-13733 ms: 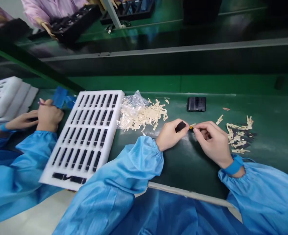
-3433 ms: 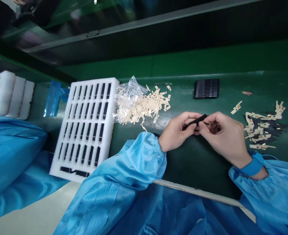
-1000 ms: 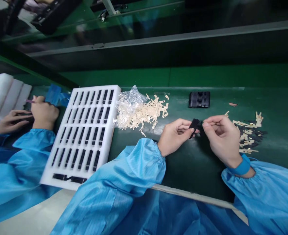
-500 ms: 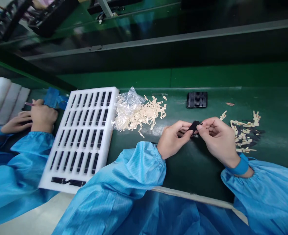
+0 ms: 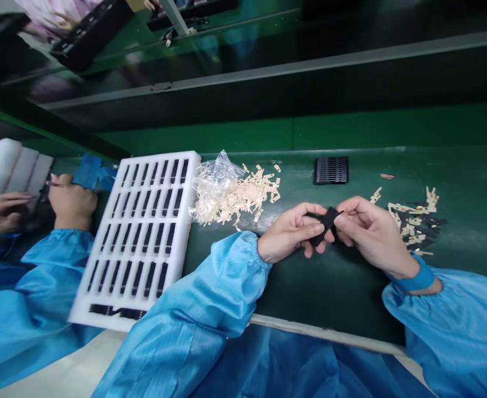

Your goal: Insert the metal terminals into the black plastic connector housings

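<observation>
Between my hands is a small flat black strip-like part (image 5: 328, 219), tilted, its exact kind unclear. My left hand (image 5: 289, 232) is closed round its left side, thumb on top. The fingertips of my right hand (image 5: 365, 229) pinch at its right end, where a thin dark piece sticks out. Just beyond my hands lies a block of stacked black parts (image 5: 331, 170). Right of my right hand is a loose heap of black and cream strips (image 5: 419, 224). To the left of my left hand spreads a pile of small cream tabs (image 5: 247, 193).
A white foam tray (image 5: 133, 221) with rows of black strips in its slots stands at the left. A clear plastic bag (image 5: 218, 174) lies against the cream tabs. At the far left a co-worker's hand (image 5: 72, 203) is near white foam blocks (image 5: 9, 171). A reddish scrap (image 5: 387, 176) lies at the back.
The black part has turned between my fingers and now shows a broader, slanted face. My left hand has shifted slightly left and my right wrist slightly right. The co-worker's other hand has moved left.
</observation>
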Motion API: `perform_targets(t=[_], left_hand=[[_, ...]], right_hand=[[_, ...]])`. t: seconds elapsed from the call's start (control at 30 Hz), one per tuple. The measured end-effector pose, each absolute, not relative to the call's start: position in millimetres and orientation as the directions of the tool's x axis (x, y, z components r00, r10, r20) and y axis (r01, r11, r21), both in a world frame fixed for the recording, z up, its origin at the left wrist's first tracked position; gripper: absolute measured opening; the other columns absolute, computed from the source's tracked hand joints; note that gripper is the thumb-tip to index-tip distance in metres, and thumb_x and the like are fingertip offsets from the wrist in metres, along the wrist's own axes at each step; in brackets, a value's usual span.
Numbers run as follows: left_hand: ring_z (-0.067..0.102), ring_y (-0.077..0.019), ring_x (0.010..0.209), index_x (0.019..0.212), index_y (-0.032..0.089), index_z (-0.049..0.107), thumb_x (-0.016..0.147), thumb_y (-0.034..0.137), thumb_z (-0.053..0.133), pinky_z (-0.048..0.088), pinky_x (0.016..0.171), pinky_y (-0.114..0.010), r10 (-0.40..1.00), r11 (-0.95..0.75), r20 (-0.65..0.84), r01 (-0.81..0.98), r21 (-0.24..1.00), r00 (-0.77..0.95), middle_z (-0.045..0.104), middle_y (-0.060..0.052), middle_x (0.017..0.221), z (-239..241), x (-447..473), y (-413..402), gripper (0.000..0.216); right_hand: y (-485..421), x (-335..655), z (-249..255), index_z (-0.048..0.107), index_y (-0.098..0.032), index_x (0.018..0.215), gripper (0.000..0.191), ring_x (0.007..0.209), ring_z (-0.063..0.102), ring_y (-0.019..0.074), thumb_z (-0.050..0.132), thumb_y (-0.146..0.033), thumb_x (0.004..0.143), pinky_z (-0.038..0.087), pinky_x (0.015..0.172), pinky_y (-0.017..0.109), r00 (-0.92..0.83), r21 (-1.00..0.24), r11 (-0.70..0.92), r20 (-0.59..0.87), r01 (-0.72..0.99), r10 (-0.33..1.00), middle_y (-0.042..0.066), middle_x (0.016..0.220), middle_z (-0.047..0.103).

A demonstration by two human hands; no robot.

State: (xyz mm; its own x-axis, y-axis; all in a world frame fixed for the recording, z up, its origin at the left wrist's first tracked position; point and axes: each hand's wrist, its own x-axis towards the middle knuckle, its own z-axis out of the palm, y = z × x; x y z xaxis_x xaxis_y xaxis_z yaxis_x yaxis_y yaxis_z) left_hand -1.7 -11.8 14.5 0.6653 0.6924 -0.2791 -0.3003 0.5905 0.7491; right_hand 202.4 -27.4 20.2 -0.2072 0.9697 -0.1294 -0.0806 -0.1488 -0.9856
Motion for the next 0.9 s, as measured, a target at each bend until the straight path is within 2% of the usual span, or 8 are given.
perform_targets(t=[0.1,0.27,0.43,0.6,0.67,0.77,0.9], left_hand=[[0.066,-0.0104,0.061,0.114,0.017,0.055,0.087,0.036,0.079,0.046,0.044,-0.015,0.680,0.623,-0.259,-0.353,0.699,0.686,0.071,-0.002,0.085,12.6,-1.1,-12.0,0.041],[0.066,-0.0107,0.061,0.113,0.016,0.056,0.087,0.033,0.079,0.048,0.044,-0.016,0.702,0.601,-0.253,-0.364,0.711,0.665,0.071,-0.002,0.084,8.6,0.3,-12.3,0.038],[0.063,-0.0076,0.057,0.112,0.015,0.059,0.087,0.033,0.079,0.046,0.044,-0.015,0.712,0.608,-0.290,-0.355,0.710,0.640,0.071,-0.002,0.086,9.2,-0.9,-10.3,0.037],[0.064,-0.0073,0.059,0.112,0.014,0.060,0.086,0.034,0.080,0.048,0.046,-0.016,0.745,0.579,-0.307,-0.345,0.739,0.591,0.073,-0.003,0.088,11.0,-1.3,-9.9,0.038],[0.064,-0.0074,0.058,0.111,0.014,0.060,0.085,0.035,0.081,0.048,0.046,-0.016,0.744,0.582,-0.317,-0.337,0.740,0.589,0.073,-0.003,0.088,11.4,-1.1,-10.4,0.039],[0.064,-0.0077,0.058,0.112,0.014,0.059,0.084,0.036,0.081,0.048,0.046,-0.016,0.733,0.594,-0.329,-0.324,0.737,0.596,0.074,-0.004,0.089,11.5,-0.3,-11.1,0.042],[0.063,-0.0077,0.058,0.112,0.013,0.059,0.085,0.035,0.081,0.048,0.045,-0.016,0.721,0.603,-0.330,-0.317,0.732,0.610,0.073,-0.004,0.088,12.5,1.0,-11.8,0.041]], right_hand=[[-31.9,199.9,19.3,0.061,-0.022,0.098,0.026,0.052,0.052,0.0096,0.071,-0.045,0.094,0.043,0.049,0.022,-0.248,-0.985,-0.127,-0.096,-0.114,0.964,-0.001,0.067,0.066],[-35.2,192.7,15.8,0.059,-0.023,0.097,0.031,0.062,0.062,0.0130,0.077,-0.047,0.089,0.047,0.055,0.024,-0.165,-0.993,-0.103,-0.091,-0.065,0.982,0.000,0.074,0.066],[-30.2,195.8,13.6,0.060,-0.022,0.100,0.032,0.058,0.057,0.0122,0.074,-0.049,0.091,0.046,0.054,0.025,-0.217,-0.995,-0.102,-0.095,-0.022,0.972,0.000,0.073,0.067],[-23.9,209.0,13.3,0.066,-0.022,0.095,0.020,0.059,0.052,0.0115,0.072,-0.041,0.092,0.045,0.056,0.025,-0.034,-1.000,0.010,0.011,-0.008,0.999,-0.002,0.071,0.059],[-23.1,210.4,14.1,0.067,-0.022,0.093,0.017,0.062,0.054,0.0118,0.074,-0.037,0.090,0.047,0.058,0.025,0.017,-0.999,0.047,0.048,0.018,0.999,0.000,0.076,0.061],[-23.9,208.3,15.2,0.068,-0.023,0.091,0.014,0.067,0.059,0.0132,0.076,-0.034,0.088,0.051,0.062,0.026,0.008,-0.994,0.078,0.079,0.071,0.997,0.001,0.080,0.065],[-26.1,206.3,13.3,0.066,-0.023,0.088,0.014,0.065,0.058,0.0133,0.074,-0.035,0.090,0.049,0.058,0.025,0.008,-0.988,0.085,0.086,0.130,0.996,0.000,0.077,0.063]])
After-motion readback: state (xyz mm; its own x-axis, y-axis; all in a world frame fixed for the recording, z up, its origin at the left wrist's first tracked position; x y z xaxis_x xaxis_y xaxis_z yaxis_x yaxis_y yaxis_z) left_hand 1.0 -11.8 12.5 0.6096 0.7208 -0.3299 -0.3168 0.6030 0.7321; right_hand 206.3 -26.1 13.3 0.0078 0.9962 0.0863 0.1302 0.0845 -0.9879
